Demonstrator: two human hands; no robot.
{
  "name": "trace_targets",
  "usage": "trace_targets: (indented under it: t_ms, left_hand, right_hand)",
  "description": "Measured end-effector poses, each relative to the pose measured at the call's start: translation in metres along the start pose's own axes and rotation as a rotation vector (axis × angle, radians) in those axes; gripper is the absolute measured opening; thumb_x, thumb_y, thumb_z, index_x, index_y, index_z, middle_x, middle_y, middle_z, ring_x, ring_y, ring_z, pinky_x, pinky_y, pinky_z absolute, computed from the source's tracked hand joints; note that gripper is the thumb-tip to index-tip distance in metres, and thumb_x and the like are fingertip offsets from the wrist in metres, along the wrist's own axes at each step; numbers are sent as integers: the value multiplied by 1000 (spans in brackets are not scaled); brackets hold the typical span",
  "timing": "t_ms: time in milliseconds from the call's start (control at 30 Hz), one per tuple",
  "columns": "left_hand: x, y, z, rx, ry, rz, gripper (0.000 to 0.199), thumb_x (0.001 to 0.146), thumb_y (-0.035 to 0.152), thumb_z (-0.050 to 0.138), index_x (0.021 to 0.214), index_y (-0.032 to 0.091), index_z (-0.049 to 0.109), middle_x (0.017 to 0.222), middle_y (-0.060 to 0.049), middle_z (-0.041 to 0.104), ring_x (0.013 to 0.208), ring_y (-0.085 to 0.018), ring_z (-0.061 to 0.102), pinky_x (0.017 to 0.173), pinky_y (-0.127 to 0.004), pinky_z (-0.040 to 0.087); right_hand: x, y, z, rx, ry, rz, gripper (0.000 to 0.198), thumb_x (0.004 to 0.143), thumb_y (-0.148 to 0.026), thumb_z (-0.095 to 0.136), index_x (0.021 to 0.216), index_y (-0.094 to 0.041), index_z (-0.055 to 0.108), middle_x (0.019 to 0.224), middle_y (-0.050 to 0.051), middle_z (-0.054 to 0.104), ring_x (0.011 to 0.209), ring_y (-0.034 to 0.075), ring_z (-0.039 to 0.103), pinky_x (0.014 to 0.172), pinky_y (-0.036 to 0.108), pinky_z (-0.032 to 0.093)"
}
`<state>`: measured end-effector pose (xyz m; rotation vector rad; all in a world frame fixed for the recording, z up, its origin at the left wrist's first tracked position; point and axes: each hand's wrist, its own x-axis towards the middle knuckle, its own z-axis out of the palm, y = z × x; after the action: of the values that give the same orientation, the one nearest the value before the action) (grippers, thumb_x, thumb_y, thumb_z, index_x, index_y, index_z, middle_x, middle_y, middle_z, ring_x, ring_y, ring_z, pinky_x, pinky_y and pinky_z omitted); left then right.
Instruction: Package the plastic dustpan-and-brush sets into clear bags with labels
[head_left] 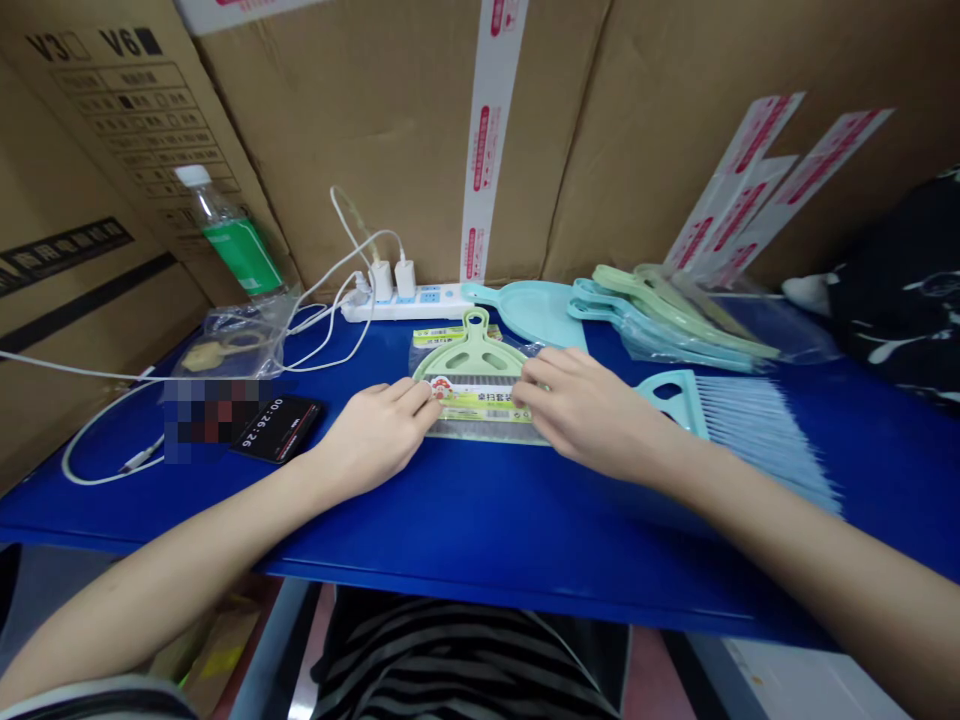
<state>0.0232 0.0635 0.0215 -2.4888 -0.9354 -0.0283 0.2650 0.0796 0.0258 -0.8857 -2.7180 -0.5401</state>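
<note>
A green brush-and-dustpan set (474, 357) lies on the blue table in front of me, its looped handle pointing away. Across its bristles runs a yellow and white printed label (487, 397). My left hand (384, 428) is closed at the label's left end, with fingertips pressed together there. At the right end, my right hand (574, 405) has its fingers curled over the set's edge, hiding that corner. Just right of my right wrist lies a blue brush (750, 425) with pale bristles, its handle partly covered by my arm.
Behind the set are a blue dustpan (536, 308) and a power strip (442, 300) with white chargers. Wrapped green and blue sets (675, 315) lie at the back right. At left are a bottle (240, 250), cables and a phone (277, 428) showing a timer. Cardboard (375, 120) walls the back.
</note>
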Motion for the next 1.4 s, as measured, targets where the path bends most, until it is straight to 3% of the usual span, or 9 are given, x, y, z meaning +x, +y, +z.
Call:
trace_targets:
  t_ms: [167, 267, 400, 667, 867, 1067, 1233, 1400]
  left_hand:
    - [1, 6, 3, -106, 57, 168, 23, 89, 10, 40, 97, 15, 61, 110, -10, 66, 97, -21, 60, 82, -33, 49]
    - [1, 8, 6, -158, 53, 205, 25, 89, 11, 41, 106, 13, 59, 123, -11, 62, 107, -22, 57, 91, -36, 46]
    - [2, 8, 9, -230, 14, 186, 25, 89, 13, 42, 108, 12, 57, 125, -13, 60, 112, -23, 56, 94, -37, 46]
    - [7, 11, 3, -222, -12, 131, 23, 89, 12, 40, 105, 12, 57, 114, -11, 64, 105, -22, 59, 90, -36, 48]
    - [5, 5, -9, -178, -103, 16, 27, 95, 20, 32, 100, 13, 58, 95, -8, 69, 88, -20, 64, 75, -32, 50]
    - [3, -6, -18, -74, -155, -158, 30, 93, 24, 33, 83, 18, 61, 62, -3, 63, 60, -17, 62, 51, -25, 37]
    - [2, -9, -21, -106, -204, -228, 33, 93, 25, 33, 81, 19, 63, 62, -2, 65, 56, -17, 62, 46, -25, 27]
    - [1, -10, -19, -126, -174, -222, 33, 92, 25, 33, 82, 19, 64, 62, -2, 65, 55, -17, 62, 46, -25, 26]
  right_hand:
    - [1, -11, 6, 112, -2, -169, 23, 83, -7, 43, 93, -13, 63, 88, 9, 68, 83, 21, 56, 79, 34, 40]
    - [0, -14, 11, 135, -11, -184, 25, 82, -7, 44, 98, -11, 63, 94, 11, 69, 87, 23, 58, 79, 34, 42]
    - [1, -13, 15, 188, -40, -170, 26, 81, -6, 44, 98, -12, 63, 95, 12, 68, 89, 23, 57, 78, 35, 44]
    - [4, -9, -2, 264, -177, 28, 25, 82, -6, 41, 89, -14, 64, 79, 10, 62, 80, 22, 55, 70, 31, 41]
    - [-1, 7, -12, 268, -232, 29, 27, 80, -9, 42, 83, -18, 67, 74, 7, 60, 72, 19, 53, 67, 30, 38]
    - [-8, 19, -16, 268, -255, 80, 26, 75, -12, 44, 76, -21, 69, 68, 4, 59, 64, 17, 52, 63, 29, 37]
    - [-8, 22, -21, 299, -282, 137, 24, 73, -13, 45, 69, -23, 66, 61, 0, 62, 59, 14, 53, 60, 27, 35]
    - [-6, 20, -20, 325, -325, 205, 22, 73, -13, 43, 67, -22, 62, 64, -1, 66, 59, 15, 56, 55, 26, 31]
